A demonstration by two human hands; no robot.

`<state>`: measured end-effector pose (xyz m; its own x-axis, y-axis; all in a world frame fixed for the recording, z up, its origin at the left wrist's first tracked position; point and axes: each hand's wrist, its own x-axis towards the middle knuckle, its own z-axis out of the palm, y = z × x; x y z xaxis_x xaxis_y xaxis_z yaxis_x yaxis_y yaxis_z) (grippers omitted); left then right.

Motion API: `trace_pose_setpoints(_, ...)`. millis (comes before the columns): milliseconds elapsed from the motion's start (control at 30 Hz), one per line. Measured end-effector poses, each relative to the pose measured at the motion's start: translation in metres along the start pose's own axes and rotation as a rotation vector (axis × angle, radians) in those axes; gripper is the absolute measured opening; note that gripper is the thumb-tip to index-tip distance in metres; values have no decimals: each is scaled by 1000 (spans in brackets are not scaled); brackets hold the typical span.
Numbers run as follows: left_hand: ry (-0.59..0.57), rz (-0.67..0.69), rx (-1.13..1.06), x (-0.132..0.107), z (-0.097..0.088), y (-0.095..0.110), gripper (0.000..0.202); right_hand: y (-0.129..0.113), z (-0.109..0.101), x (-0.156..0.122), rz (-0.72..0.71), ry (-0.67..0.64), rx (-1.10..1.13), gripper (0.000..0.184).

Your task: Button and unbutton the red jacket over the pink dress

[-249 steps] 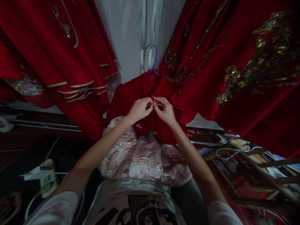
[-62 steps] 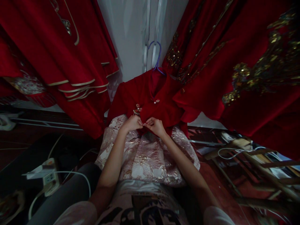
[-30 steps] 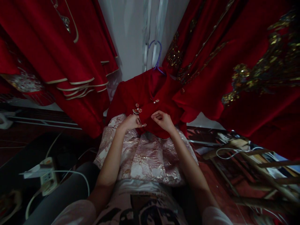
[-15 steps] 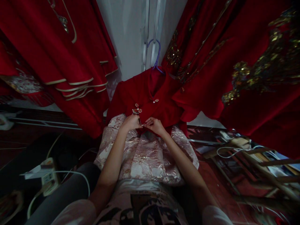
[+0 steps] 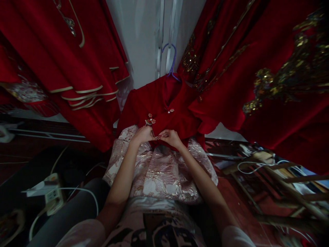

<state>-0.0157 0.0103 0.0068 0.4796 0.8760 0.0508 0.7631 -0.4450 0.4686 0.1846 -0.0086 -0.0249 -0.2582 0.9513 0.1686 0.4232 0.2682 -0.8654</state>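
A red garment (image 5: 138,99) hangs in front of me on a purple hanger (image 5: 174,58), its lower part over a pink-and-silver brocade skirt (image 5: 161,171). My left hand (image 5: 144,134) is closed at the garment's front, just below a jewelled brooch (image 5: 150,119). My right hand (image 5: 170,138) pinches from the other side. Between the two sets of fingertips is a small beaded ornament (image 5: 157,138), which both hands grip; its exact kind is too small to tell. A smaller jewelled clasp (image 5: 169,110) sits near the collar.
Red garments with pale trim (image 5: 84,91) hang at left, and a red dress with gold sequins (image 5: 264,82) hangs at right. A power strip (image 5: 54,193) with a white cable lies at lower left. A wooden stool-like frame (image 5: 282,192) stands at lower right.
Both hands stay almost in place at the beaded ornament, with only slight finger movement. The garments have not visibly moved.
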Motion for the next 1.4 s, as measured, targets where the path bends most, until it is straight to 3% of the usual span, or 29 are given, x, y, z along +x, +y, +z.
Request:
trace_pose_setpoints(167,46,103,-117,-1,0,-2,26,2,4,1,-11,6,37,18)
trace_pose_setpoints(400,95,45,-414,0,5,-6,34,-4,-3,3,38,0,130,22)
trace_pose_setpoints(533,313,53,-764,4,2,2,42,-17,-25,-1,133,-286,315,32)
trace_pose_setpoints(600,384,-22,-971,7,-1,6,41,-25,-36,-4,166,-421,358,34)
trace_pose_setpoints(700,397,-155,-1267,9,-4,7,42,-31,-47,-7,176,-476,384,33)
trace_pose_setpoints(800,383,-177,-1405,7,-6,6,37,-28,-50,-7,179,-484,409,35)
trace_pose_setpoints(933,360,-189,-1431,4,-10,7,36,-22,-50,-6,167,-507,415,35)
trace_pose_setpoints(1133,368,-208,-1290,5,-8,7,44,-22,-48,-6,165,-517,405,34)
trace_pose_setpoints(1333,553,-283,-1190,11,1,10,39,-27,-46,-7,152,-528,405,29)
trace_pose_setpoints(1400,527,-296,-1177,13,2,16,39,-28,-48,-7,155,-537,394,29)
